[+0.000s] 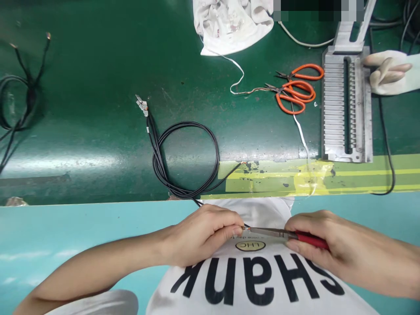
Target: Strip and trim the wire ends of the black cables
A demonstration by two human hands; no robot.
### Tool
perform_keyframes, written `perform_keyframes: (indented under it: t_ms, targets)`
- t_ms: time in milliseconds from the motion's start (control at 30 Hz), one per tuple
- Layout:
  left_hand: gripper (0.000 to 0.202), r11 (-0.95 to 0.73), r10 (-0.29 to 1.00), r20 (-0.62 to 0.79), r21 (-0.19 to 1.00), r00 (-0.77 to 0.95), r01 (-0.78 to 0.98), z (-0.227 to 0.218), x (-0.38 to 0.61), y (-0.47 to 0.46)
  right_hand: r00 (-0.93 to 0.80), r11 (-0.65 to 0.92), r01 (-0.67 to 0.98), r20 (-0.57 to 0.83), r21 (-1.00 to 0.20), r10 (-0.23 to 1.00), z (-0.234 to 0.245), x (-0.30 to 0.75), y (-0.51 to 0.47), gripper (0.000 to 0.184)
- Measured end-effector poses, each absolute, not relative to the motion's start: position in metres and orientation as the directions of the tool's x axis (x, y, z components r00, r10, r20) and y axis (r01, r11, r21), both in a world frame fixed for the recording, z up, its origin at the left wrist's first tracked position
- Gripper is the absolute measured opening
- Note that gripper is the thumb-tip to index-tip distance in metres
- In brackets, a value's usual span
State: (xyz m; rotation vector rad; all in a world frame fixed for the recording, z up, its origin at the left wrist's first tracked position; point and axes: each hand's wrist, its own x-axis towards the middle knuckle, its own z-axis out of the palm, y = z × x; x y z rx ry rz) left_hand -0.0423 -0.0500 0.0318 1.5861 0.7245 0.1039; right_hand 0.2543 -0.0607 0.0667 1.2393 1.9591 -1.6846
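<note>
Pinched between the thumb and fingers of my left hand (218, 229) is the end of a black cable, with small coloured wires showing at its tip. My right hand (315, 238) is closed around red-handled long-nose pliers (272, 232), whose slim metal jaws point left and meet the wire tip. Both hands are in front of my shirt, just below the table edge. The coiled black cable (217, 151) lies on the green table above my left hand, with white connectors (142, 106) at one end and another stripped end (243, 163) toward the right.
Orange-handled scissors (297, 94) lie beside a metal slotted fixture (348, 109) at the right. Another person's gloved hand (389, 72) touches the fixture's right side. A white cloth (232, 26) sits at the back; another black cable coil (29, 100) is at far left.
</note>
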Motion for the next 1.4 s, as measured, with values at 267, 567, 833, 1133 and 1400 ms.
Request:
perform_keyframes:
  t_ms: [267,567,833,1133,1400]
  targets:
    - [0.026,0.052,0.545,-0.319,0.936,0.775,0.348,0.029,-0.043,-0.053,-0.610,0.008,0.731,-0.648,-0.682,0.456,0.067,0.252,-0.060,0.026]
    - [0.034,0.353,0.561,-0.477,0.877,0.677,0.325,0.022,-0.042,-0.050,-0.637,0.377,0.736,-0.388,-0.562,0.666,0.041,0.254,-0.061,0.032]
    - [0.037,0.388,0.545,-0.488,0.867,0.682,0.311,0.021,-0.042,-0.052,-0.700,0.424,0.666,-0.317,-0.613,0.640,0.040,0.244,-0.059,0.029]
    - [0.037,0.402,0.519,-0.494,0.861,0.698,0.310,0.019,-0.043,-0.054,-0.738,0.507,0.627,-0.243,-0.592,0.629,0.035,0.246,-0.060,0.027]
    - [0.037,0.407,0.516,-0.493,0.861,0.701,0.306,0.018,-0.044,-0.054,-0.743,0.569,0.631,-0.199,-0.528,0.639,0.037,0.246,-0.060,0.028]
